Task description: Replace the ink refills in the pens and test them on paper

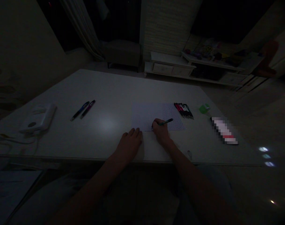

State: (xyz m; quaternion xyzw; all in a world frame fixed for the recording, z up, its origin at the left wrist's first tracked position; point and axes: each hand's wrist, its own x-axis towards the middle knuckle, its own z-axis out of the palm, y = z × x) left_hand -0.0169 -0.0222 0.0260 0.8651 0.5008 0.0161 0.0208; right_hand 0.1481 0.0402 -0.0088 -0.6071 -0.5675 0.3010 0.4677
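Observation:
A sheet of paper (pixel 145 114) lies on the white table (pixel 114 90), its right part covered with small handwriting. My right hand (pixel 160 130) is closed around a dark green pen (pixel 166 122), its tip down at the paper's lower edge and partly hidden by my fingers. My left hand (pixel 131 141) rests flat on the table, fingertips at the lower left corner of the sheet. Just right of the paper is a row of several pens (pixel 184 110) side by side, in red, black, white and green.
Two pens (pixel 83 109) and a white device (pixel 39 117) with cables are on the left. To the right are a green-and-clear small object (pixel 204 108) and a blurred-out phone (pixel 224 130). A small clear item (pixel 189 154) is near the front edge. The room is dim.

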